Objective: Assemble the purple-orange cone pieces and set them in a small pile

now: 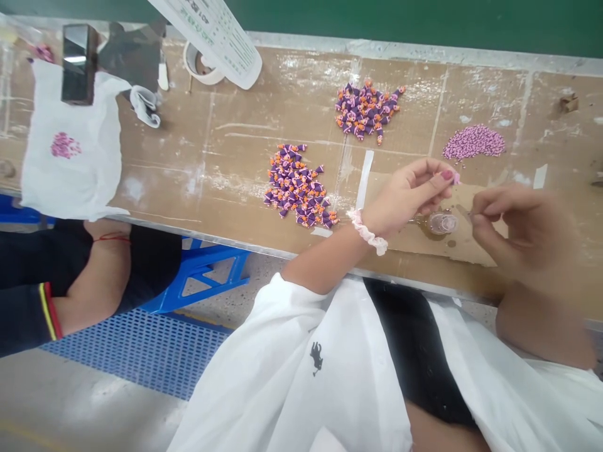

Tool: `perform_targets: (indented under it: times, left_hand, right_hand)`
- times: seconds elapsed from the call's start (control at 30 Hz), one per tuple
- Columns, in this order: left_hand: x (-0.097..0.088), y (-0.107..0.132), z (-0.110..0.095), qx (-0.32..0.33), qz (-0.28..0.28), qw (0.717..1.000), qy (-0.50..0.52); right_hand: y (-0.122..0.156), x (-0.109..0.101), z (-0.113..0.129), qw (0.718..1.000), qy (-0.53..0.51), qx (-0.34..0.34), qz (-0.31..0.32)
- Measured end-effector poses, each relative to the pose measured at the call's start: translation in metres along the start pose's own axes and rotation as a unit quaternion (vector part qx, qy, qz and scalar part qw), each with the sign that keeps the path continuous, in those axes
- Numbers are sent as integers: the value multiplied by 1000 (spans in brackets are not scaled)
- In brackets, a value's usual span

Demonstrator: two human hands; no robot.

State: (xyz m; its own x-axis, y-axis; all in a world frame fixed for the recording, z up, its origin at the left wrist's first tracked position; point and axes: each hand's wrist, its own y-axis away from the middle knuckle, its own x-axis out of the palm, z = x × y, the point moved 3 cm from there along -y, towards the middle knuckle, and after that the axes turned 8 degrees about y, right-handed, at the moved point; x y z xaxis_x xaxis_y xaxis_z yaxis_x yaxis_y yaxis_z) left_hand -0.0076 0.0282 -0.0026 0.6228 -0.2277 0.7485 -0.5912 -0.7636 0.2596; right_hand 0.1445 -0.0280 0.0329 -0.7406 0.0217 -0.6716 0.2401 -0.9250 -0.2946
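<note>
My left hand (pixel 419 188), with a pale pink scrunchie on its wrist, is closed in a pinch on a small pink piece (pixel 456 179). To its right, my right hand (pixel 516 223) is smeared by motion. Its thumb and forefinger come together, and whatever is between them is too small to make out. Just below and between the hands lies a small clear bottle (pixel 441 223) with yellowish contents, on a stained piece of cardboard (pixel 471 250). Beyond them is a heap of tiny pink pieces (pixel 475 142).
Two clusters of small purple-and-orange figures, one nearer (pixel 299 188) and one farther (pixel 367 110), lie left of my hands. A white bottle (pixel 217 41) overlaps a tape roll (pixel 202 66). A co-worker's arm (pixel 101 270) is at left, below a white cloth (pixel 94 169) and a dark box (pixel 79 66).
</note>
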Motion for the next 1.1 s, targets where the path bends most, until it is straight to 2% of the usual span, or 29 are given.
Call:
perform_targets:
  times: [0.1, 0.2, 0.5, 0.8, 1.1]
  left_hand:
    - [4, 3, 6, -62, 48, 997, 23]
    - [8, 5, 11, -97, 82, 991, 36]
    - [9, 5, 13, -102, 115, 988, 16]
    - [8, 7, 10, -105, 108, 988, -16]
    - [5, 7, 7, -104, 117, 987, -49]
  right_hand:
    - [-1, -2, 5, 993, -50, -12, -109]
    - [-3, -2, 9, 988, -33, -31, -145]
    - [-2, 0, 9, 991, -27, -29, -128]
    - [-4, 1, 18, 995, -14, -17, -99]
    - [2, 3, 15, 996, -23, -4, -80]
